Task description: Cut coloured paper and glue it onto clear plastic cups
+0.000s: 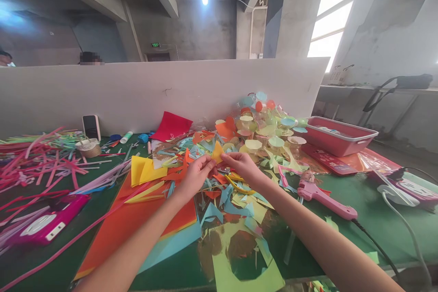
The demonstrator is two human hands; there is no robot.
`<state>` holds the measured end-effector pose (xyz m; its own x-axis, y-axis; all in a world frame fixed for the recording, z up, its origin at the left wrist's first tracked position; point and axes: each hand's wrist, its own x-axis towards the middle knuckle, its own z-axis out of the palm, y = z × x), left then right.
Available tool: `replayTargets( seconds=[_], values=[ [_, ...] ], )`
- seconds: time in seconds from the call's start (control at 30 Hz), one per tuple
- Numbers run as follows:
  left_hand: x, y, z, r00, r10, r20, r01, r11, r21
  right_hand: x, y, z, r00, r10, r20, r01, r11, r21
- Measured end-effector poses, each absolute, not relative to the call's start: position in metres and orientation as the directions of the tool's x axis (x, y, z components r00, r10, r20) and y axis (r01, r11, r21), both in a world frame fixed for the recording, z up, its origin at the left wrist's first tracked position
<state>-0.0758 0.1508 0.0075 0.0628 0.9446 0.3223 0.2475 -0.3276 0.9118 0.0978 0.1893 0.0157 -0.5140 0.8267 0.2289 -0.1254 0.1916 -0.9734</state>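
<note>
A small yellow piece of paper (217,151), seemingly folded to a point, is pinched between my two hands above the scrap pile. My left hand (197,174) grips its left side with thumb and fingers. On its right side, my right hand (242,167) closes over the edge. Just below my right hand lies a yellow-handled tool (239,184), partly covered, perhaps scissors. Folded yellow paper (148,169) rests left of my left hand on a stack of orange sheets (137,214). Blue, orange and green paper scraps (212,213) spread under both hands.
Right of my arm lies a pink glue gun (328,200) with its cord. A red bin (342,136) and a power strip (410,187) stand farther right. Pink strips (51,159), a cup (89,147) and a phone (91,127) are at left. A white board (137,96) borders the back.
</note>
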Motion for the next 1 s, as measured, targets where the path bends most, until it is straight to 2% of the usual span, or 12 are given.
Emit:
replayTargets(
  seconds=[0.27,0.57,0.77,1.0],
  values=[
    [-0.0738,0.151,0.0063,0.061,0.939,0.338,0.262,-0.342,0.903,0.0952,0.1907,0.0114,-0.458,0.845,0.275,-0.111,0.253,-0.961],
    [-0.0726,0.1436,0.0084,0.046,0.94,0.339,0.295,-0.337,0.894,0.0922,0.1934,0.013,-0.473,0.842,0.262,-0.06,0.266,-0.962],
    [-0.0747,0.1436,0.0044,0.049,0.953,0.3,0.304,-0.3,0.904,0.0937,0.1931,0.0121,-0.451,0.83,0.329,0.045,0.389,-0.92],
    [-0.0788,0.1504,0.0016,0.021,0.913,0.408,0.43,-0.376,0.821,0.0926,0.1956,0.0082,-0.467,0.822,0.327,0.078,0.406,-0.91]
  ],
)
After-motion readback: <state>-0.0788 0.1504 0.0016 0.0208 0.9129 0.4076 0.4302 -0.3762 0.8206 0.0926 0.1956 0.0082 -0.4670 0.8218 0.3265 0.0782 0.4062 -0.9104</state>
